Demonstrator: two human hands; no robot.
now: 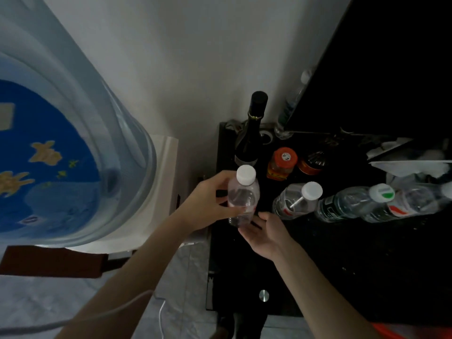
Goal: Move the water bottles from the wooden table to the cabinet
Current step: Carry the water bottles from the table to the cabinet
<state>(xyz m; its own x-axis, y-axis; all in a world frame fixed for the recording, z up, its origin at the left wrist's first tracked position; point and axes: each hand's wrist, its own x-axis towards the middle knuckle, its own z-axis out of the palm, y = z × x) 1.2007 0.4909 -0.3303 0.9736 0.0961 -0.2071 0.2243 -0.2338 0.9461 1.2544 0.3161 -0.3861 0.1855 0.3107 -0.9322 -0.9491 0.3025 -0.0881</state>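
Note:
My left hand [208,203] grips a clear water bottle [243,192] with a white cap, upright at the left end of the black cabinet top [354,253]. My right hand [265,232] lies palm up under the bottle's base, fingers apart, touching or nearly touching it. To the right stand more clear water bottles: one with a white cap [297,199], one with a green-marked cap [352,204], and another [415,199] at the right edge. The wooden table is out of view.
A dark wine bottle [249,140], an orange-lidded jar [281,165] and a dark jar [311,162] stand behind. A tall bottle [291,108] leans at the wall. A large blue water-dispenser jug [61,148] fills the left. A black screen [379,69] rises at the right.

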